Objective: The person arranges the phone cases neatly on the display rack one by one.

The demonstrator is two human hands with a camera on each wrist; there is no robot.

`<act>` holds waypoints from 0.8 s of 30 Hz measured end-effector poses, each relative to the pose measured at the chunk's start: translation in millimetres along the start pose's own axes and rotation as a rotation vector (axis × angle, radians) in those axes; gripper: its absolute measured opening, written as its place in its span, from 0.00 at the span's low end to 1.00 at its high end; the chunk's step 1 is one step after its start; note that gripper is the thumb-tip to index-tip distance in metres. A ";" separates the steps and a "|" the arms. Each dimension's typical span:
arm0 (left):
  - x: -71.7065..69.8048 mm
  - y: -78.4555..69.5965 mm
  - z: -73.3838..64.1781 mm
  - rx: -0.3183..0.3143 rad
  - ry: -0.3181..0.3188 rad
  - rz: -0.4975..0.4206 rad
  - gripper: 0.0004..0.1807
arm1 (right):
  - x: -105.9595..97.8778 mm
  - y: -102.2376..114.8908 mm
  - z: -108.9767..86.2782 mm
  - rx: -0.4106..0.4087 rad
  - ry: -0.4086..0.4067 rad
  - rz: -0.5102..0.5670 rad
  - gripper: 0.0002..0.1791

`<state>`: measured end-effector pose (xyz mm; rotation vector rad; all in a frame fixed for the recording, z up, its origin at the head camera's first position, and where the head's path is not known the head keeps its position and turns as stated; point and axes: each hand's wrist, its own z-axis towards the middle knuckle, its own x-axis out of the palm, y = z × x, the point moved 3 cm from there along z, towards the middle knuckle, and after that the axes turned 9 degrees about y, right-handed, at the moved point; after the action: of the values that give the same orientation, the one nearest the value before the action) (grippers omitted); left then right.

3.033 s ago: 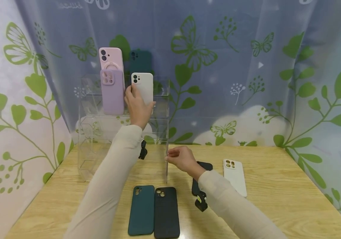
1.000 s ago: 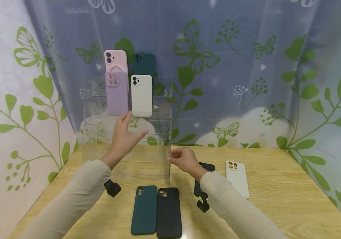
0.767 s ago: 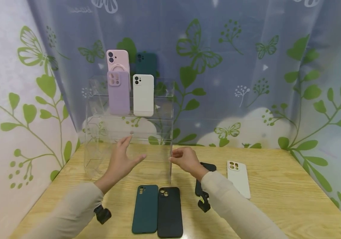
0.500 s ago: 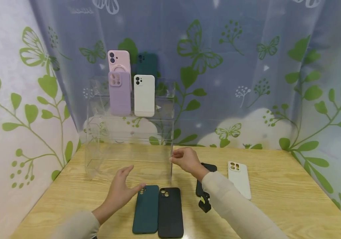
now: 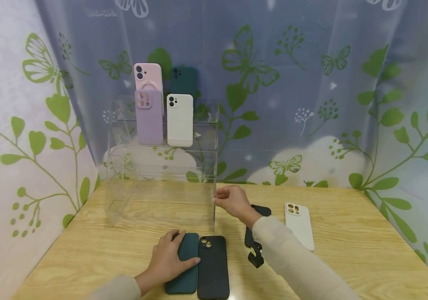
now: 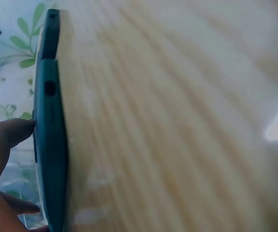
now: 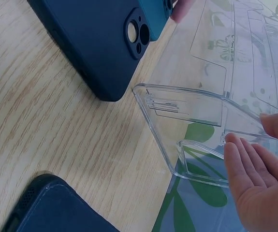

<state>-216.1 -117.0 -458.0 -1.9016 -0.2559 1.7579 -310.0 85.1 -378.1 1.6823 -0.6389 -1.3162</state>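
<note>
In the head view my left hand spans a teal phone case lying on the table, fingers bent at its upper end and thumb at its right edge. The left wrist view shows the teal case edge-on, with the thumb on it. A black phone case lies right beside the teal one. My right hand holds the right side panel of a clear acrylic display stand. In the right wrist view, thumb and fingers lie around that panel.
On the stand's upper tiers lean a pink case, a lilac case, a dark green case and a white case. A dark case, partly behind my right wrist, and another white case lie at the right.
My left hand has let go of the white case on the stand and come down onto the teal case on the table. The right hand has stayed at the stand's side.
</note>
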 end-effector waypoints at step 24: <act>-9.8 9.3 -5.3 0.004 0.085 0.087 0.46 | -0.3 1.1 -0.5 -0.012 0.000 0.003 0.19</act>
<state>-214.2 -130.9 -454.1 -2.0068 -0.1398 1.7264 -309.5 84.9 -376.9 1.6712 -0.6326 -1.3154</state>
